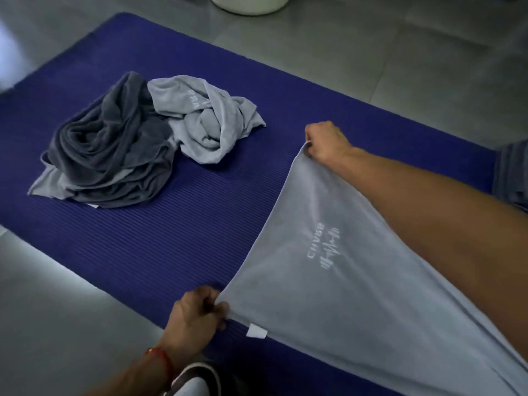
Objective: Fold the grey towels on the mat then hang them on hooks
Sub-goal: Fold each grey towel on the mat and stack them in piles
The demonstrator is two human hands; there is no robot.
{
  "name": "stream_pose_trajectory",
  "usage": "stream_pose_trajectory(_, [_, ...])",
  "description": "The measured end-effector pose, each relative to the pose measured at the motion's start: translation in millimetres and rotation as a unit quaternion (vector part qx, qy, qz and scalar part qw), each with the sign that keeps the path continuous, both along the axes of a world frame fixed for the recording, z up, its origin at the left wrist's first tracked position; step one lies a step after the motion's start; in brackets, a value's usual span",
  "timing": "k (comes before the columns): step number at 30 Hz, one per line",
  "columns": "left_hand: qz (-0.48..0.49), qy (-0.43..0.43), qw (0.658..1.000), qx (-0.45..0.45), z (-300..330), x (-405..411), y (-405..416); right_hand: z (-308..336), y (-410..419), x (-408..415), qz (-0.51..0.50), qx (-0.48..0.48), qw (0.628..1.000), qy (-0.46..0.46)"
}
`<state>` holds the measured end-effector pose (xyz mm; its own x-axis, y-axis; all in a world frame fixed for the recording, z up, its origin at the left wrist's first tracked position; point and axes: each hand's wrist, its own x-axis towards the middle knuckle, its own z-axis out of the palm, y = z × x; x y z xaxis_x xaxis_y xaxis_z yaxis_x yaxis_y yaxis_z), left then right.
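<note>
A light grey towel (337, 270) with white lettering is stretched out over the right part of the blue mat (183, 230). My left hand (197, 312) pinches its near corner, beside a small white tag. My right hand (325, 141) grips the far corner, and my forearm lies across the towel's right side. Two more towels sit crumpled on the mat's left half: a dark grey towel (114, 150) and a light grey one (205, 121) touching it. No hooks are in view.
Grey tiled floor (400, 58) surrounds the mat. A white round container (248, 4) stands past the mat's far edge. A shoe (194, 381) shows at the bottom edge, and striped fabric (511, 172) lies at the right edge.
</note>
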<state>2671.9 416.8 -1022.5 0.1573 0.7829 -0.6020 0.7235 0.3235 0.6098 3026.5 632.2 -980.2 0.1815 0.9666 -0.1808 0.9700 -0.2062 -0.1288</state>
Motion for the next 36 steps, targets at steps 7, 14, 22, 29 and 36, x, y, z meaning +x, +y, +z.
stream_pose_trajectory(7, [0.049, -0.012, 0.998, 0.031, 6.9, -25.2, 24.3, -52.5, 6.2, -10.3, -0.087, 0.067, 0.992, 0.065])
stream_pose_trajectory(14, [0.091, -0.009, 0.989, 0.117, 15.7, -13.6, 40.2, -35.1, 16.3, 1.1, -0.121, 0.152, 0.976, 0.097])
stream_pose_trajectory(22, [0.128, -0.003, 0.976, 0.175, 23.1, -25.8, 60.5, -0.1, 28.5, -5.0, -0.090, 0.213, 0.964, 0.130])
stream_pose_trajectory(29, [0.023, 0.062, 0.994, 0.092, -7.4, -58.9, 81.1, -43.2, 16.9, -48.4, 0.045, -0.020, 0.991, 0.128])
stream_pose_trajectory(36, [-0.257, 0.169, 0.871, 0.383, -19.7, -46.8, 54.7, -78.3, -137.6, -36.4, 0.305, 0.032, 0.952, 0.001])
